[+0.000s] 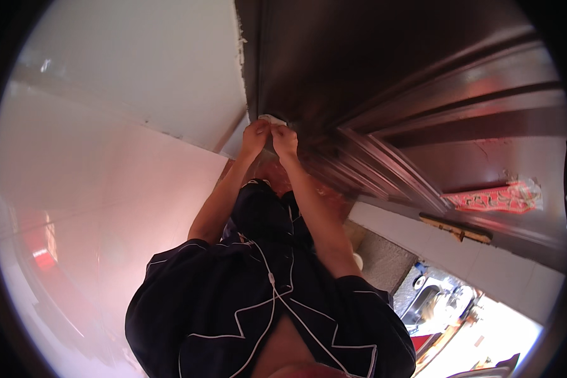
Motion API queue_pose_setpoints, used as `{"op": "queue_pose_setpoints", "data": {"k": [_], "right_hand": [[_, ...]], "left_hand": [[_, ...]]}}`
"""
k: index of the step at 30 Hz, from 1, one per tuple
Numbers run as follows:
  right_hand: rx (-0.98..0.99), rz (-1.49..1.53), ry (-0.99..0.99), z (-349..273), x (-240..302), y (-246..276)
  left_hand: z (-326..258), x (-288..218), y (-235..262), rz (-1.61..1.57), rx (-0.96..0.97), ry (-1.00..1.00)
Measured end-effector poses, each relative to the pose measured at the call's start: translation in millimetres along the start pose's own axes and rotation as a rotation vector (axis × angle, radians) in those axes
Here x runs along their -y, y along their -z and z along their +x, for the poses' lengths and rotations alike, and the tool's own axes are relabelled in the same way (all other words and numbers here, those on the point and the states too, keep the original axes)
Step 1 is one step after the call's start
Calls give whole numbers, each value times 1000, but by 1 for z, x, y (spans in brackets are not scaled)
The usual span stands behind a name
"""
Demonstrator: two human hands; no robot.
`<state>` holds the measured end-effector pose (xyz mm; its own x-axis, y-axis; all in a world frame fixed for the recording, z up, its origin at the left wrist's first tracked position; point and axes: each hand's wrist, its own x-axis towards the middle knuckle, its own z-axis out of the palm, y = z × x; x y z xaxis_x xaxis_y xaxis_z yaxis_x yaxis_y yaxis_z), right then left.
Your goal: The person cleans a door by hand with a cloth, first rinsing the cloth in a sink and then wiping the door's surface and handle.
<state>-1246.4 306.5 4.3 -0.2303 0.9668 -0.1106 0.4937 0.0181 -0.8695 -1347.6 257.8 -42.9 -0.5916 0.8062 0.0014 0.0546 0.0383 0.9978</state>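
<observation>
One pale item [273, 118], left hand [256, 135] and right hand [285, 139] pinching its near edge

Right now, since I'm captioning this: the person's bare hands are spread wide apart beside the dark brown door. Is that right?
Not quite: the head view shows the bare left hand and right hand close together, not wide apart, beside the dark brown door.
</observation>
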Motion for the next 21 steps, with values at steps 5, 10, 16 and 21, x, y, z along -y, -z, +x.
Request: {"op": "queue_pose_setpoints", "data": {"k": [5,10,16,21], "right_hand": [[19,519,-356,6,-41,14],[-249,389,-311,-27,-18,51],[-466,196,8,-104,-23,129],[-550,205,-7,-195,-31,175]], "left_hand": [[-8,-6,-23,-142,106,122],[-39,-32,-50,-310,155,219],[-91,-67,-94,-708,326,596],[-138,-93,-122,-579,628,760]]}}
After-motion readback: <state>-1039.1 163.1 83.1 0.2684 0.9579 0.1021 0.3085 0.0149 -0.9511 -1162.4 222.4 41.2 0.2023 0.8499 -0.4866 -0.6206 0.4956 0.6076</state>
